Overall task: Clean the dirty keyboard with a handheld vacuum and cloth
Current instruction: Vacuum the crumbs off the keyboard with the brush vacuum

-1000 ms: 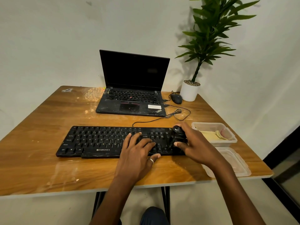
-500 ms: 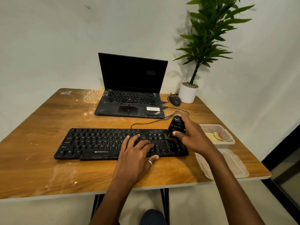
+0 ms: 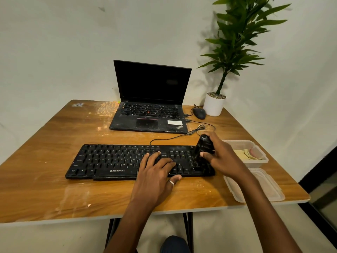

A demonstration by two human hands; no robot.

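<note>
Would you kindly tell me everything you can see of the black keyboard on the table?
The keyboard is black, full-size and plastic-looking, with white legends, ZEBRONICS on its front edge and pale specks. It lies flat on the wooden table, in front of the laptop. A thin black cable leaves its rear edge. The left hand rests on keys right of centre; the right hand holds a handheld vacuum, nozzle down, on its right end.
</note>
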